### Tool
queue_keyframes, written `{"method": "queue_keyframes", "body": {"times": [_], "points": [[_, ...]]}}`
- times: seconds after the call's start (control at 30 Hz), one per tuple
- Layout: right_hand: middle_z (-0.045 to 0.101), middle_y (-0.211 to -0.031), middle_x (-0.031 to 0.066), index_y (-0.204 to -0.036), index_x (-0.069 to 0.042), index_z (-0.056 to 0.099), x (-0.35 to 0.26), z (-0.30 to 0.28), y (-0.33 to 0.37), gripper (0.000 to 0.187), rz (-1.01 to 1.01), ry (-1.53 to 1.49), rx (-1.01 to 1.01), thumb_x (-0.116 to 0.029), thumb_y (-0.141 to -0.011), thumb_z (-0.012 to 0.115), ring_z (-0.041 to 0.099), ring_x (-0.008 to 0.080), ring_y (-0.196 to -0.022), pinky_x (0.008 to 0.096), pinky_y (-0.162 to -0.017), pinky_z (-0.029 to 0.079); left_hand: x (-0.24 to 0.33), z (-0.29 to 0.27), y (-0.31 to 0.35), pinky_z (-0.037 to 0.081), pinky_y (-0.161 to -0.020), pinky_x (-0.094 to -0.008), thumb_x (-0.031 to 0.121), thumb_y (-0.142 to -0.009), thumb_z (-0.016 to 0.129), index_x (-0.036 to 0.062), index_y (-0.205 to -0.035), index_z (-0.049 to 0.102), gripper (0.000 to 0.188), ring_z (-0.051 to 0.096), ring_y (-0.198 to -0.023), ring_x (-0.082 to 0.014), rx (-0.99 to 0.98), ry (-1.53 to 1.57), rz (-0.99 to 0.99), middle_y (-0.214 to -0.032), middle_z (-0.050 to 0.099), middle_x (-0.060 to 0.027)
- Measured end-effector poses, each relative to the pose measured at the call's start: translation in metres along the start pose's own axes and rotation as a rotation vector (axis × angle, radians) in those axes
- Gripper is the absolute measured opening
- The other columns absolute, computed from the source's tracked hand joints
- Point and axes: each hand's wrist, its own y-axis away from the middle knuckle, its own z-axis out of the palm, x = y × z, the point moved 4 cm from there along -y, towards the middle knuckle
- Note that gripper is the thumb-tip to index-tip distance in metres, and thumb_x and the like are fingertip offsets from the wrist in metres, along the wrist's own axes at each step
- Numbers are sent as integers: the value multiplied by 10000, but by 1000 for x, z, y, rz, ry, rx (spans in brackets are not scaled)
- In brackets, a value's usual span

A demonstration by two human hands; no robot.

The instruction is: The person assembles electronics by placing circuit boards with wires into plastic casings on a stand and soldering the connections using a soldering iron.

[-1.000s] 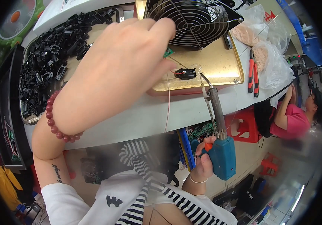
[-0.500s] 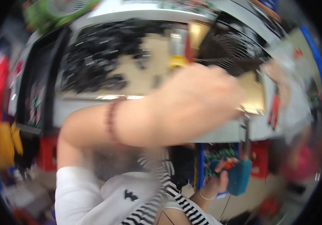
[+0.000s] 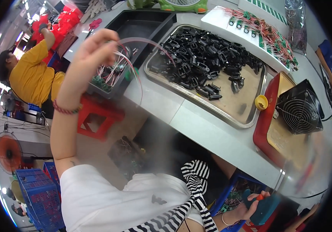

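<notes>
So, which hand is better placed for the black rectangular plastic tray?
Probably the left hand, near the tray, holding thin red and white wires; the right hand, farther off, grips the teal soldering gun.

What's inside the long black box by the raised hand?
Inside the black box, green circuit boards with red and white wires lie at the near end. The left hand hides part of it, and the pile covers the bottom there.
</notes>
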Motion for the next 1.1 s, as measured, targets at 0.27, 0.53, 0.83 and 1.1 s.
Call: {"method": "queue_keyframes", "body": {"times": [0.27, 0.53, 0.83, 1.1], "points": [[587, -1162, 192, -1263, 126, 479, 1, 18, 0, 510, -33, -13, -62, -120, -822, 546, 492, 132, -638, 236, -582, 388, -132, -142, 13, 437, -698, -204, 198, -903, 643, 67, -1031, 576, 195, 599, -754, -67, 119, -394, -527, -818, 662, -5], [610, -1129, 203, -1265, 133, 489, 2, 15, 3, 508, -65, 43, -102, -114, -823, 533, 482, 131, -630, 234, -559, 380, -153, -162, 12, 457, -628, -241, 169, -795, 744, 14, -762, 694, 166, 574, -662, -66, -180, -624, -626, -707, 655, 3], [562, -1185, 183, -1266, 63, 491, -21, 51, 4, 552, -105, 70, -34, -226, -837, 685, 554, 191, -741, 306, -761, 462, -56, -66, -20, 407, -779, -477, 120, -788, 607, 90, -764, 617, 39, 637, -768, -325, 154, -1696, 50, -747, 660, -87], [533, -971, 67, -1185, 19, 506, -40, 54, 14, 595, 144, 164, 127, -349, -790, 756, 547, 145, -714, 281, -682, 416, 19, 236, -33, 447, -707, -380, 92, -786, 684, 96, -975, 605, 205, 588, -778, -264, -639, -719, 831, -774, 592, -71]]}}
